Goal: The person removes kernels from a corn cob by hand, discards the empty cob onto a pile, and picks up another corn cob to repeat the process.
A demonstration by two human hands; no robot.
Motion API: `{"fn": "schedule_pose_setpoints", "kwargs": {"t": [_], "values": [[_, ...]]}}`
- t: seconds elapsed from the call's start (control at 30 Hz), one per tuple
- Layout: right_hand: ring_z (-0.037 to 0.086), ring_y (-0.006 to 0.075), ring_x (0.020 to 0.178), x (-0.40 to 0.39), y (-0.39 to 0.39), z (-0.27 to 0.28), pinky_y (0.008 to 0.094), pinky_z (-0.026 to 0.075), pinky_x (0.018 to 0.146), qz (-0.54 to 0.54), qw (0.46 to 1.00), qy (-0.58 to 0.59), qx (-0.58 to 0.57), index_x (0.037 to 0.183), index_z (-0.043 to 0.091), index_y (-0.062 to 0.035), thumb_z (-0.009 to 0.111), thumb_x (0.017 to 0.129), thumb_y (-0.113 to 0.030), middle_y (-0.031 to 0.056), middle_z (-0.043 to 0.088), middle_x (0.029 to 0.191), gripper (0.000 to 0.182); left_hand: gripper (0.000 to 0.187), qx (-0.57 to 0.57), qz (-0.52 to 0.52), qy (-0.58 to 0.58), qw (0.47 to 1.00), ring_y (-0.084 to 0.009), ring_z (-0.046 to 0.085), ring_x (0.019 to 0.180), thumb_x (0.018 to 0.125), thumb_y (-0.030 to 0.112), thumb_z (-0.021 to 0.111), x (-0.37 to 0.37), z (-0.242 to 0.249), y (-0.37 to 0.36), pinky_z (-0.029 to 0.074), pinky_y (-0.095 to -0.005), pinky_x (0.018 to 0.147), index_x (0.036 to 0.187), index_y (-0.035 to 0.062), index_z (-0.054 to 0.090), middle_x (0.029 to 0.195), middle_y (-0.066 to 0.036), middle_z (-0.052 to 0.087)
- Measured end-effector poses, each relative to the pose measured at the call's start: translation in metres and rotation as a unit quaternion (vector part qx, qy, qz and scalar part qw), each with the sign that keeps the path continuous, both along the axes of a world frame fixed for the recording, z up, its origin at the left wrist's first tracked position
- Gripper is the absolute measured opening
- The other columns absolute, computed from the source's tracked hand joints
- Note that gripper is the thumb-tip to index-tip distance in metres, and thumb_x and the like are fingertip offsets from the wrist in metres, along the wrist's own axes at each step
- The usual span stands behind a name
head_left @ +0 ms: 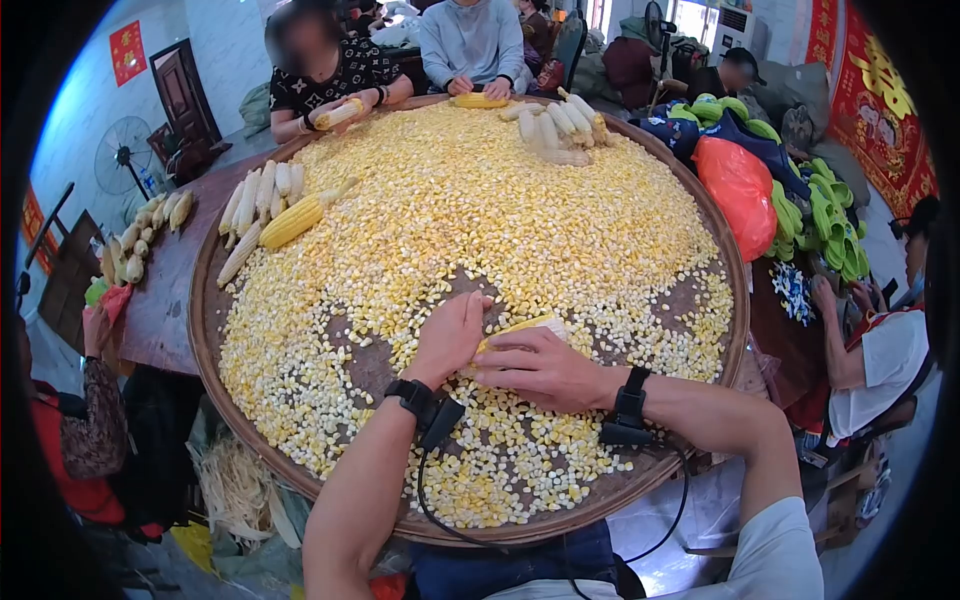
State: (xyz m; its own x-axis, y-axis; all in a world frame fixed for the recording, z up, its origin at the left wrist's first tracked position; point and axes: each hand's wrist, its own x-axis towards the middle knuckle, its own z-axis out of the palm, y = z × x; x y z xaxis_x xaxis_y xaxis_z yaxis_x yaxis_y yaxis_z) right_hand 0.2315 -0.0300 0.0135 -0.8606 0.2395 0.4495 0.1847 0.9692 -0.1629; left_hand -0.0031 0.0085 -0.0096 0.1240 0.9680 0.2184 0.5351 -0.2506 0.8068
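Note:
A large round tray (740, 300) holds a wide spread of loose yellow and white corn kernels (430, 190). Near its front, my right hand (535, 366) is wrapped over a partly stripped corn cob (545, 325), whose pale end shows beyond the fingers. My left hand (452, 335) lies against the cob's left side, fingers pressed together; whether it grips the cob is hidden. Both wrists wear black bands with small devices and cables. On the tray's left side rests a yellow cob (292, 221) beside several stripped cobs (262, 190).
More bare cobs (560, 122) lie at the tray's back right. Two people across the tray hold cobs. A red plastic bag (735, 190) and green shoes (835, 220) are at the right, near another person. Husked cobs (135, 240) sit on the left table.

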Motion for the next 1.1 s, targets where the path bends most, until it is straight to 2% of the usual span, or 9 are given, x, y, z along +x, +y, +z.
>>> {"fn": "schedule_pose_setpoints", "kwargs": {"t": [0.07,0.17,0.47,0.67,0.77,0.87,0.97,1.1], "values": [[0.051,0.0283,0.148,0.000,0.000,0.000,0.0481,0.041,0.119,-0.003,1.000,0.003,0.008,0.156,0.059,-0.0219,0.075,0.088,-0.006,-0.0023,0.055,0.164,0.072,0.048,0.006,-0.001,-0.003,1.000,-0.0217,0.072,0.074,0.118,0.034,0.044,0.000,0.001,-0.001,0.058,-0.0378,0.074,0.123,-0.0009,0.077,0.103,-0.014,0.080],[0.053,0.0265,0.146,0.000,-0.001,0.001,0.0475,0.043,0.118,0.006,1.000,-0.002,0.022,0.156,0.060,-0.0219,0.076,0.089,-0.008,-0.0045,0.056,0.165,0.070,0.052,-0.039,0.010,0.010,0.999,-0.0399,0.074,0.108,0.117,0.038,0.038,0.003,0.013,-0.006,0.057,-0.0504,0.095,0.119,0.0057,0.079,0.114,-0.018,0.080],[0.054,0.0254,0.146,0.001,0.000,0.003,0.0473,0.043,0.119,0.011,1.000,-0.005,0.016,0.153,0.063,-0.0213,0.074,0.091,-0.009,-0.0050,0.055,0.166,0.064,0.053,-0.040,0.009,0.019,0.999,-0.0400,0.074,0.107,0.117,0.038,0.037,0.004,0.012,-0.004,0.057,-0.0503,0.095,0.119,0.0054,0.079,0.114,-0.019,0.080],[0.055,0.0267,0.143,0.001,0.001,0.004,0.0463,0.044,0.118,0.029,0.998,-0.026,0.052,0.148,0.066,-0.0212,0.074,0.091,-0.011,0.0002,0.063,0.152,0.058,0.051,-0.036,0.013,0.005,0.999,-0.0399,0.074,0.108,0.117,0.036,0.039,0.004,0.012,-0.006,0.057,-0.0495,0.095,0.119,0.0051,0.079,0.115,-0.019,0.080],[0.056,0.0276,0.141,0.001,0.000,0.002,0.0462,0.044,0.118,0.019,0.999,-0.002,0.031,0.148,0.066,-0.0198,0.072,0.092,-0.011,0.0025,0.064,0.144,0.057,0.050,-0.032,0.012,-0.007,0.999,-0.0413,0.074,0.108,0.116,0.035,0.039,0.004,0.011,-0.006,0.057,-0.0502,0.093,0.119,0.0049,0.078,0.114,-0.019,0.080],[0.054,0.0279,0.145,0.000,-0.002,-0.001,0.0460,0.044,0.118,0.004,1.000,0.023,0.010,0.151,0.064,-0.0190,0.071,0.093,-0.011,0.0035,0.061,0.153,0.059,0.050,-0.019,0.006,-0.004,1.000,-0.0386,0.076,0.096,0.116,0.035,0.040,0.001,0.002,0.001,0.058,-0.0488,0.088,0.119,0.0029,0.078,0.110,-0.020,0.080],[0.051,0.0283,0.150,-0.002,-0.003,0.000,0.0469,0.043,0.119,-0.011,0.999,0.008,0.031,0.155,0.061,-0.0185,0.071,0.093,-0.010,0.0030,0.057,0.161,0.063,0.050,-0.032,-0.006,-0.018,0.999,-0.0326,0.077,0.081,0.117,0.036,0.042,0.001,0.018,-0.006,0.058,-0.0458,0.081,0.119,0.0001,0.077,0.104,-0.020,0.080],[0.049,0.0276,0.153,-0.001,-0.003,-0.002,0.0484,0.042,0.120,-0.003,1.000,0.006,0.011,0.158,0.058,-0.0189,0.069,0.094,-0.008,0.0008,0.055,0.165,0.065,0.049,-0.024,-0.007,0.006,1.000,-0.0251,0.074,0.071,0.117,0.036,0.044,-0.001,0.023,-0.009,0.058,-0.0412,0.074,0.122,-0.0021,0.075,0.097,-0.018,0.079]]}}
